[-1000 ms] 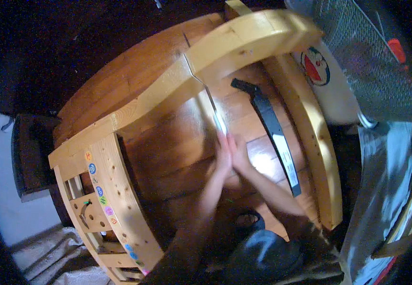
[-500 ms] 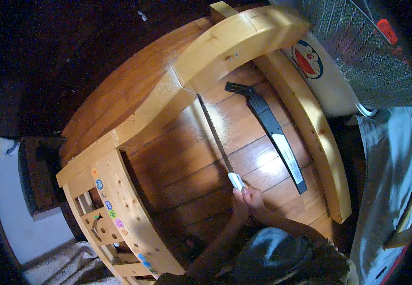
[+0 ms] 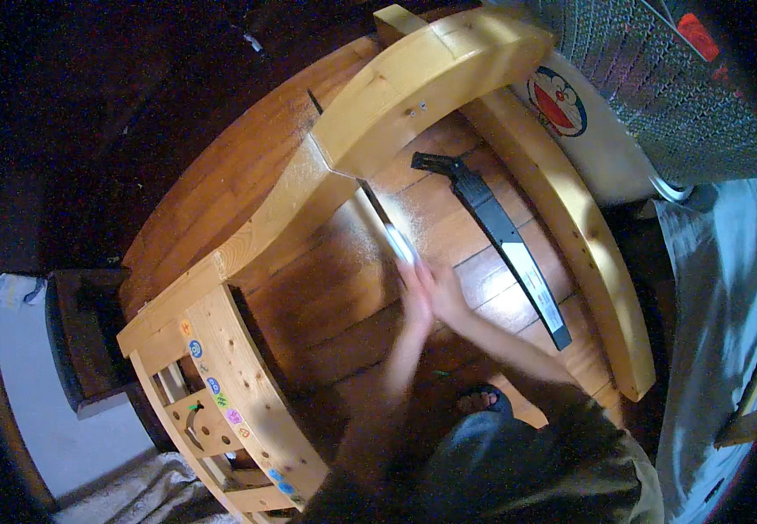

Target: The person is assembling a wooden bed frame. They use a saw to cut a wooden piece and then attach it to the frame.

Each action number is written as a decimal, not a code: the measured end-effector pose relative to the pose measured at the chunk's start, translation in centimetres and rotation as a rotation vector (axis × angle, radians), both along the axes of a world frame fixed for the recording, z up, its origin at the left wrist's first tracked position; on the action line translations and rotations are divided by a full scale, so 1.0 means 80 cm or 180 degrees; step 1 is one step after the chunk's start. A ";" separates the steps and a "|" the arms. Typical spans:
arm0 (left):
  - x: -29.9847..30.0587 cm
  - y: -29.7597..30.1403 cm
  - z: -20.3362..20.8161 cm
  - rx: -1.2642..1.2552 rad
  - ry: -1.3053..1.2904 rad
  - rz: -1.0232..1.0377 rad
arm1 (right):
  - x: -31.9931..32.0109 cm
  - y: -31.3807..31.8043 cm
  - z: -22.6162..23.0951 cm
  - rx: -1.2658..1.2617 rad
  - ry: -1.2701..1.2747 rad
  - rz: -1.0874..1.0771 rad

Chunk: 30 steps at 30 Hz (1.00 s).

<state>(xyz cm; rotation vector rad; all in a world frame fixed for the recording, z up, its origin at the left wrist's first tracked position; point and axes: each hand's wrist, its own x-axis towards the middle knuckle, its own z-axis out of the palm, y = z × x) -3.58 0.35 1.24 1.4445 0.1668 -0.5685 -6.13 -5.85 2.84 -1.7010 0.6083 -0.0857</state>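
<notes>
Both hands, left hand and right hand, wrap fingers together around the handsaw handle; its blade runs ahead into the pine beam, black sheath lying right of them.

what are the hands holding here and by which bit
Both hands, left hand and right hand, grip a hand saw together at its pale handle end; the thin blade runs up into the cut in the wooden beam.

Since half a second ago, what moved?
Both hands, left hand and right hand, pushed the saw forward, away from the person, into the wooden beam. Grip unchanged. The black sheath and floor stayed put.
</notes>
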 end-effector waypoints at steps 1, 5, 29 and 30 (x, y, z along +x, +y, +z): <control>-0.038 0.013 -0.015 0.0141 -0.0221 -0.0038 | -0.035 0.008 -0.007 -0.0037 0.0113 0.0107; -0.153 0.043 -0.046 0.0146 -0.0042 -0.0188 | -0.130 0.037 0.001 0.0849 -0.0210 -0.0128; -0.159 0.048 -0.051 -0.0167 0.0825 0.0183 | -0.110 0.046 0.042 0.0362 0.0154 -0.0228; -0.135 0.040 -0.044 -0.0142 0.0714 0.0204 | -0.100 0.040 0.026 0.0205 0.0167 -0.0164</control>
